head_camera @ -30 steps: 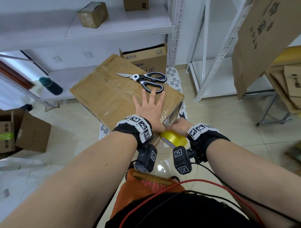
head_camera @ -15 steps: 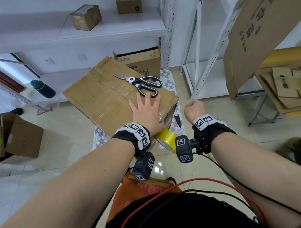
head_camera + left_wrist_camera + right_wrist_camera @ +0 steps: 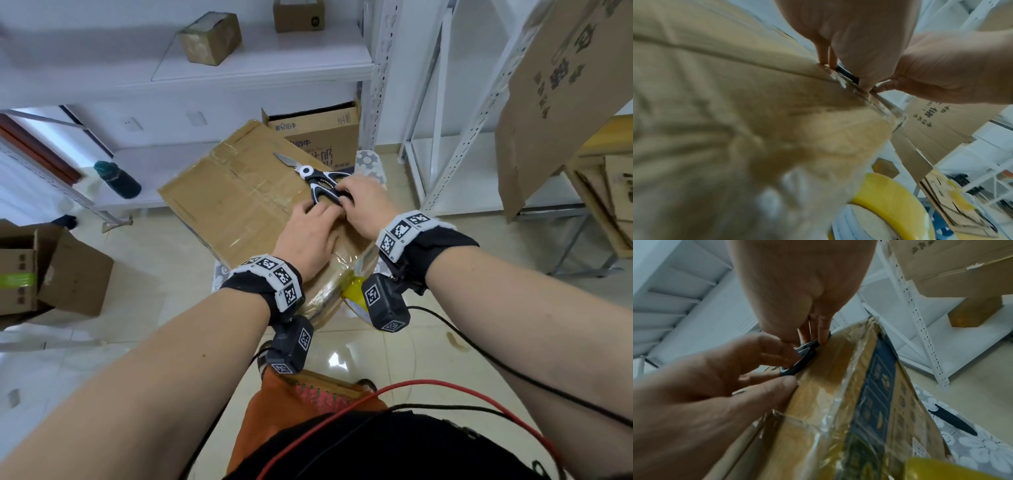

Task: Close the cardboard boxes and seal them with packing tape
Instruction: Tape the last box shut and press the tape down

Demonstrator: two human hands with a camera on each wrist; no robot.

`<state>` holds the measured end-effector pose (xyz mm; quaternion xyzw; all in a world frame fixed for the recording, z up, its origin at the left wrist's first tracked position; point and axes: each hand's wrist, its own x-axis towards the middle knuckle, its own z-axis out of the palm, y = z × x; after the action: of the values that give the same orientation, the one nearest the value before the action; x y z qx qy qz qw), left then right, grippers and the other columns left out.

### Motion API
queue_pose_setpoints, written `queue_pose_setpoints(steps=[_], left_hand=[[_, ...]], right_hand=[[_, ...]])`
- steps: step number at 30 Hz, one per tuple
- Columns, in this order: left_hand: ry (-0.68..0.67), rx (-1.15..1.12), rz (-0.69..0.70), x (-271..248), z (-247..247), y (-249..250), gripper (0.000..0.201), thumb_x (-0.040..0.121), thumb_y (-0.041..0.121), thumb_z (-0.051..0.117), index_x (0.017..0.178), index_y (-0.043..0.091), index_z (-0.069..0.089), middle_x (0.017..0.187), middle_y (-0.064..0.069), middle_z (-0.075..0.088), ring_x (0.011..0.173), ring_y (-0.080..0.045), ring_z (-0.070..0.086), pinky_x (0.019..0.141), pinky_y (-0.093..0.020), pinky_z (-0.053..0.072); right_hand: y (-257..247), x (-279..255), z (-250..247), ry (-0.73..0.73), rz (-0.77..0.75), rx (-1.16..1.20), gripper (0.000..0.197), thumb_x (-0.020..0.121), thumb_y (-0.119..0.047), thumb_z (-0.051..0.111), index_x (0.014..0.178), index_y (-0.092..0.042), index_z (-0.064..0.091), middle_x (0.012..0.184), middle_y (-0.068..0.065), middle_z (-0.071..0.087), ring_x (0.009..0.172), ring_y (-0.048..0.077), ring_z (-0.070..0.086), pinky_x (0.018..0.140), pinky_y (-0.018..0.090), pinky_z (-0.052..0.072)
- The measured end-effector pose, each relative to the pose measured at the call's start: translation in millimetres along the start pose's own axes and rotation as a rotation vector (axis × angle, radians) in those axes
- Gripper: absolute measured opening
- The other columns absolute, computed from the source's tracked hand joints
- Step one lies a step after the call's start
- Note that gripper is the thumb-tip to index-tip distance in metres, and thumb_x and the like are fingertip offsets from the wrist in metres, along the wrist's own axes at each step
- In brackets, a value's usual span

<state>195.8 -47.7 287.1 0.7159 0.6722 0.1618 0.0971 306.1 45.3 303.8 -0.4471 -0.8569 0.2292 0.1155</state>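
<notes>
A closed cardboard box [image 3: 233, 205], its seams glossy with clear tape, lies on a cloth-covered stool. Black-and-white scissors [image 3: 308, 173] lie on its top. My right hand [image 3: 356, 198] curls its fingers over the scissors' handles [image 3: 801, 365]. My left hand [image 3: 315, 222] presses on the box top just beside them, its fingertips touching the handle and its thumb on the box edge. A yellow tape roll [image 3: 352, 291] hangs at the box's near corner by its strip, below my right wrist; it also shows in the left wrist view as the tape roll [image 3: 890, 199].
Behind the box stands an open printed carton [image 3: 315, 133] under white shelving [image 3: 239, 65] with small boxes. A dark bottle [image 3: 118, 180] lies on a low shelf at left. An open carton [image 3: 68, 274] sits on the floor at left. Flattened cardboard [image 3: 565, 85] leans at the right.
My right hand let go of the tape roll, swung up to the right, then came down onto the scissors' handles. My left hand stayed on the box and slid slightly forward.
</notes>
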Motion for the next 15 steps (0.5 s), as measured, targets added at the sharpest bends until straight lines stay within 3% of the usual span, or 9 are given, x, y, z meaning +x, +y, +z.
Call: queue_pose_setpoints(steps=[4, 7, 10, 12, 15], left_hand=[[-0.026, -0.134, -0.099, -0.7, -9.0, -0.5, 0.026, 0.089, 0.016, 0.058, 0.114, 0.017, 0.05, 0.118, -0.003, 0.059, 0.116, -0.026, 0.048, 0.093, -0.035, 0.041], [-0.061, -0.156, -0.099, -0.6, -14.2, -2.7, 0.029, 0.088, 0.013, 0.058, 0.116, 0.015, 0.05, 0.113, -0.001, 0.06, 0.097, -0.018, 0.053, 0.079, -0.026, 0.039], [-0.101, -0.204, -0.095, -2.0, -19.2, -4.6, 0.035, 0.085, 0.01, 0.056, 0.118, 0.017, 0.05, 0.108, 0.001, 0.061, 0.087, -0.016, 0.055, 0.073, -0.023, 0.039], [-0.14, -0.234, -0.065, -2.3, -20.8, -5.4, 0.043, 0.082, 0.009, 0.057, 0.121, 0.021, 0.047, 0.113, 0.001, 0.06, 0.093, -0.019, 0.059, 0.077, -0.025, 0.044], [-0.134, -0.274, 0.001, -3.9, -20.2, -7.4, 0.05, 0.08, 0.006, 0.058, 0.126, 0.022, 0.043, 0.122, 0.001, 0.053, 0.101, -0.019, 0.057, 0.086, -0.028, 0.047]], right_hand=[[-6.8, 6.8, -0.5, -0.035, 0.054, -0.142, 0.036, 0.088, -0.026, 0.06, 0.115, -0.005, 0.052, 0.118, 0.014, 0.052, 0.111, 0.031, 0.048, 0.091, 0.04, 0.043], [-15.1, 14.5, -3.4, -0.08, 0.132, -0.148, 0.043, 0.079, -0.036, 0.066, 0.103, -0.004, 0.05, 0.101, 0.013, 0.055, 0.094, 0.031, 0.056, 0.076, 0.038, 0.048], [-23.4, 19.1, -9.8, -0.162, 0.196, -0.159, 0.049, 0.071, -0.047, 0.058, 0.094, -0.005, 0.054, 0.088, 0.009, 0.055, 0.079, 0.027, 0.057, 0.064, 0.031, 0.044], [-25.0, 17.0, -14.8, -0.162, 0.258, -0.13, 0.054, 0.068, -0.049, 0.056, 0.098, -0.005, 0.057, 0.091, 0.01, 0.058, 0.08, 0.029, 0.059, 0.065, 0.032, 0.046], [-24.6, 7.9, -21.0, -0.087, 0.378, 0.003, 0.06, 0.074, -0.034, 0.074, 0.117, -0.002, 0.047, 0.105, 0.012, 0.059, 0.097, 0.031, 0.06, 0.077, 0.034, 0.047]])
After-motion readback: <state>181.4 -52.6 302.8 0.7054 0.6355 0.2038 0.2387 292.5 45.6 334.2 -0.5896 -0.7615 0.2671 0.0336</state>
